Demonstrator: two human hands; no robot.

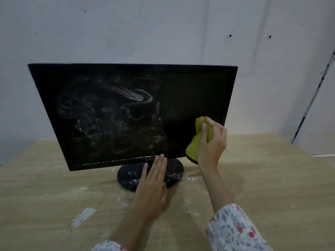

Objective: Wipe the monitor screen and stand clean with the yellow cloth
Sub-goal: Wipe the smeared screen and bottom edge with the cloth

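A black monitor (pixel 126 113) stands on a pale wooden counter (pixel 45 192) in front of a light grey wall (pixel 163 29). Going left to right, the left and middle parts of the screen (pixel 108 120) are covered with whitish swirling smears and dusty streaks, while the right part of the screen looks dark and mostly free of marks. White specks run along the lower bezel. Below the screen, the round black stand (pixel 174 171) is dotted with white residue, and faint white smudges lie on the counter around it.

The left hand (pixel 154 189) reaches forward with its fingers held straight and close together, not gripping anything; the fingertips rest at the lower bezel near the centre, above the stand.

Further right, the right hand (pixel 212 142) has its grip closed around a bunched yellow cloth (pixel 194 142), which is pressed against the lower right area of the screen, near the right bezel. The cloth's bottom edge hangs to about the level of the lower bezel. A floral-patterned sleeve (pixel 233 230) covers the right forearm, and part of a matching sleeve shows at the left wrist.
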